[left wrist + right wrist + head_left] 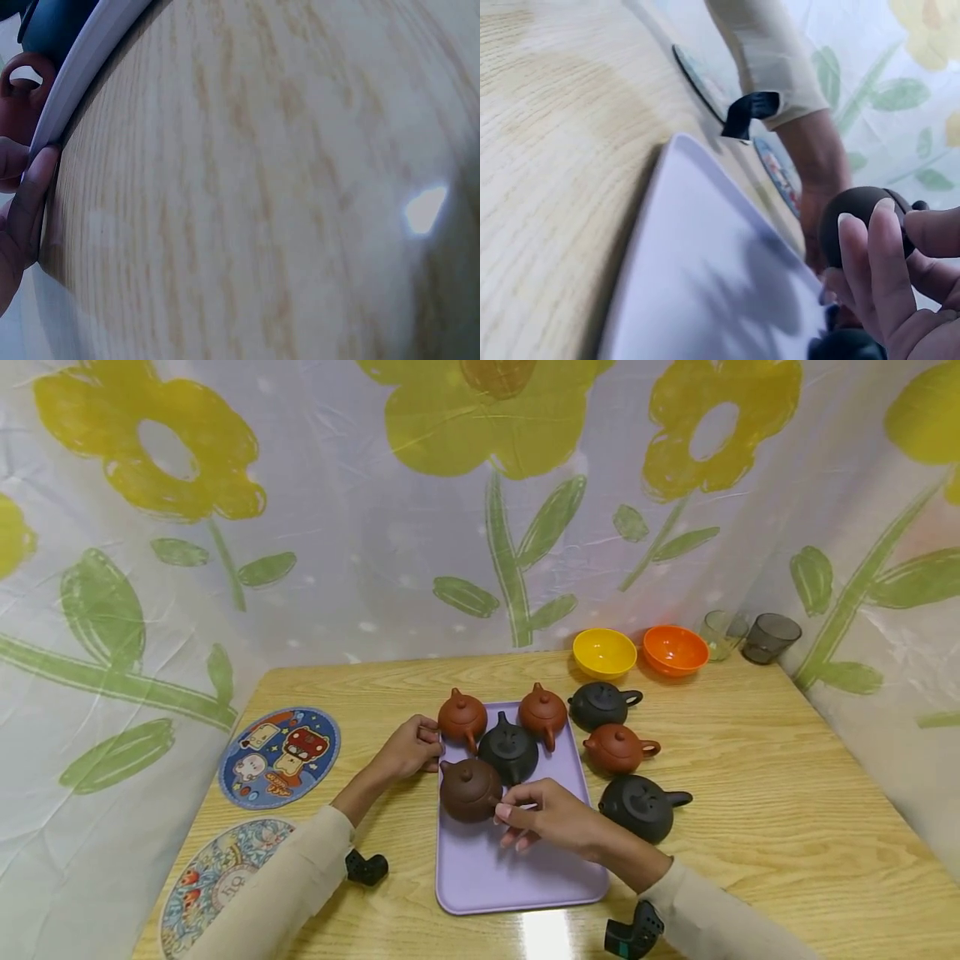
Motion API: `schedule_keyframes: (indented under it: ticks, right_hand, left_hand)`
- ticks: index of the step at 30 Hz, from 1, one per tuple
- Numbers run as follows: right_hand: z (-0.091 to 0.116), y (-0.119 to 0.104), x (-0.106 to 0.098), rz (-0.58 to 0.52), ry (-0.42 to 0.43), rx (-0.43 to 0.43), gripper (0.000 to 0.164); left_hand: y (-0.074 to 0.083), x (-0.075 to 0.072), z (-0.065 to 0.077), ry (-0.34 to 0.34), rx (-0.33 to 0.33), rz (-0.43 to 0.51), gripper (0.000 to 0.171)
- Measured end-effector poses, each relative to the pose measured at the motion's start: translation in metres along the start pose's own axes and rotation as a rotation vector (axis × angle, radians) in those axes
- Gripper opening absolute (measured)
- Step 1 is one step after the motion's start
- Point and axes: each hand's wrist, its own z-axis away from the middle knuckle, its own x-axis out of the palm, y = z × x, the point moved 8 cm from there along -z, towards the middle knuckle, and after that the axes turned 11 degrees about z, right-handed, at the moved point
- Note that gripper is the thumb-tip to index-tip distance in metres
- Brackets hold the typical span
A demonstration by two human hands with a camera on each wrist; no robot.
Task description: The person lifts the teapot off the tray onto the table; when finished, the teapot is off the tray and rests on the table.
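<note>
My right hand [551,818] pinches the handle of a dark brown teapot [467,793] over the left part of a lilac tray [517,889]. In the right wrist view the brown teapot [846,217] appears raised, with a shadow on the tray below. My left hand [408,749] grips the tray's left rim; in the left wrist view its thumb and fingers lie either side of that rim [79,67]. Behind the brown teapot, a black teapot [510,752] and two reddish-brown teapots, one left [461,718] and one right [542,714], sit on the tray.
Right of the tray stand a black teapot [600,707], a reddish-brown teapot [617,750] and another black teapot [637,810]. A yellow bowl [603,656], an orange bowl [675,653] and two glasses [771,637] are at the back. Two round mats [281,756] lie left.
</note>
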Motion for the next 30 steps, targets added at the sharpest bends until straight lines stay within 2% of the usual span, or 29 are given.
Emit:
schedule_keyframes:
  ticks: [12, 23, 30]
  right_hand:
    - [0.015, -0.013, -0.043, 0.095, 0.036, -0.005, 0.027]
    - [0.023, -0.014, -0.076, 0.096, 0.082, -0.012, 0.027]
    - [0.032, -0.014, -0.105, 0.089, 0.092, -0.02, 0.027]
  left_hand:
    - [-0.001, 0.0, 0.001, 0.011, -0.005, -0.013, 0.043]
    - [0.0, 0.0, 0.001, 0.002, -0.008, -0.008, 0.045]
    - [-0.001, 0.0, 0.002, 0.001, -0.012, -0.01, 0.045]
